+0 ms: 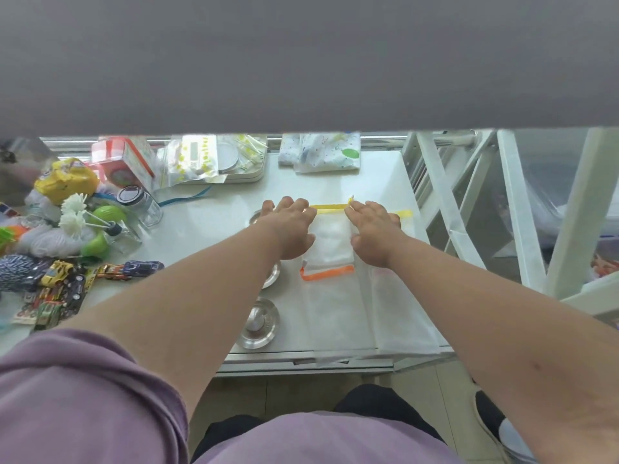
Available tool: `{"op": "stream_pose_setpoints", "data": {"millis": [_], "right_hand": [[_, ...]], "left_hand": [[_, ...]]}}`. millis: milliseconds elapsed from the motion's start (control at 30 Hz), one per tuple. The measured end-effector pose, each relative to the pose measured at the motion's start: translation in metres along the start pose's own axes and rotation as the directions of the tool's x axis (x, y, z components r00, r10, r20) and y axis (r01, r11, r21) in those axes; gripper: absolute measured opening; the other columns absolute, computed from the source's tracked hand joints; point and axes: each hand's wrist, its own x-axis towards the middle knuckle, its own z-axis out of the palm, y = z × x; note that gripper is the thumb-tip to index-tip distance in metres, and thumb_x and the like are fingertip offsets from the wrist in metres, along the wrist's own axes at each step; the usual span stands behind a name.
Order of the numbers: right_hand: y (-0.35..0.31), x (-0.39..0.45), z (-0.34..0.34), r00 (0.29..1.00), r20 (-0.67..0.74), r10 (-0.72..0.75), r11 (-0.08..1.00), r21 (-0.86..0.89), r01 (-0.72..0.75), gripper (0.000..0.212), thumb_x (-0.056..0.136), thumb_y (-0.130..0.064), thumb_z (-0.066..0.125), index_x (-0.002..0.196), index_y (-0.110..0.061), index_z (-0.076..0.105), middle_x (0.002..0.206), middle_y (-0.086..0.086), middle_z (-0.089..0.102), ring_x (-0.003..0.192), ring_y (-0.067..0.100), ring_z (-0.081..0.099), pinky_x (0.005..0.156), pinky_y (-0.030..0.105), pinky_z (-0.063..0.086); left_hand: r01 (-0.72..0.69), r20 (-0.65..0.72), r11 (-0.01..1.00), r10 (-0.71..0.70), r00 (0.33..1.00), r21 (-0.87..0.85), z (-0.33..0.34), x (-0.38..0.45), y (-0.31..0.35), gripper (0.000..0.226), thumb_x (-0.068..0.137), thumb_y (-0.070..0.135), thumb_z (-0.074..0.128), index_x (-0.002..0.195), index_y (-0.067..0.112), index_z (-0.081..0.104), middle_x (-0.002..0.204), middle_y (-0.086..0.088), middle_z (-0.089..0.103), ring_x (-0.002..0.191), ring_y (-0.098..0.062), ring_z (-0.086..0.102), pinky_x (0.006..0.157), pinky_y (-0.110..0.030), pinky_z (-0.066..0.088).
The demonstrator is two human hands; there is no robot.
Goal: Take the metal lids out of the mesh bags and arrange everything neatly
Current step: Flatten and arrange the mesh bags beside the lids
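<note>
White mesh bags lie flat on the white table [214,229]. One with a yellow band [330,207] sits on top of one with an orange band [328,272], and another white bag [402,316] lies to the right. My left hand [289,229] and my right hand [373,231] rest palm down on the yellow-banded bag, fingers spread, one at each side. A round metal lid [258,324] lies near the front edge. A second lid [272,274] shows under my left forearm, and a third lid's edge [253,218] peeks out left of my left hand.
Clutter fills the table's left: toy cars [67,283], a glass jar [139,202], white flowers [73,212], a yellow packet [65,179]. A tray [241,177] with plastic bags and a folded cloth [321,152] sit at the back. White shelving [469,212] stands to the right.
</note>
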Motion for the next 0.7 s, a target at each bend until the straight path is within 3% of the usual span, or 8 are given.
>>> {"op": "stream_pose_setpoints", "data": {"millis": [133,300,400,600,700], "right_hand": [[0.007,-0.021,0.007,0.996,-0.077,0.050,0.999,0.024,-0.049,0.061,0.105,-0.027,0.037,0.164,-0.030,0.021,0.177,0.001,0.007,0.161,0.026,0.003,0.123,0.055,0.013],[0.019,-0.044,0.015,0.962,-0.032,0.273,0.962,0.025,-0.272,0.061,0.100,-0.028,0.031,0.160,-0.034,0.024,0.176,0.004,0.006,0.161,0.028,0.001,0.120,0.066,0.019],[0.026,-0.050,0.016,0.946,-0.012,0.325,0.945,-0.017,-0.325,0.058,0.101,-0.032,0.031,0.159,-0.033,0.026,0.176,0.009,0.008,0.159,0.038,0.004,0.119,0.064,0.018],[0.036,-0.054,0.015,0.898,0.019,0.439,0.899,-0.018,-0.438,0.053,0.104,-0.038,0.030,0.156,-0.028,0.032,0.172,0.024,0.007,0.157,0.050,0.003,0.120,0.064,0.011],[0.038,-0.055,0.014,0.904,0.036,0.427,0.903,0.032,-0.428,0.053,0.105,-0.034,0.030,0.156,-0.023,0.033,0.171,0.017,0.016,0.159,0.042,0.004,0.120,0.064,0.013]], "left_hand": [[0.037,0.006,0.998,-0.037,0.999,-0.055,0.002,-0.009,0.015,0.066,0.108,0.053,0.034,0.169,0.031,0.020,0.178,-0.011,0.013,0.160,-0.033,0.013,0.126,-0.064,0.011],[-0.147,-0.027,0.983,0.145,0.989,-0.111,0.007,-0.014,0.062,0.063,0.110,0.050,0.030,0.169,0.032,0.020,0.181,0.001,0.011,0.163,-0.025,0.008,0.127,-0.065,0.005],[-0.219,-0.017,0.970,0.218,0.976,-0.107,0.008,-0.011,0.089,0.059,0.111,0.048,0.026,0.169,0.037,0.021,0.180,0.003,0.014,0.164,-0.025,0.008,0.127,-0.064,0.005],[-0.181,0.030,0.978,0.185,0.982,-0.107,0.007,-0.001,0.109,0.057,0.110,0.048,0.023,0.167,0.043,0.023,0.180,-0.007,0.011,0.165,-0.029,0.003,0.126,-0.065,0.002],[-0.137,0.048,0.983,0.144,0.988,-0.123,0.009,0.002,0.111,0.057,0.110,0.050,0.023,0.167,0.045,0.021,0.180,-0.016,0.006,0.165,-0.031,-0.002,0.126,-0.066,0.000]]}}
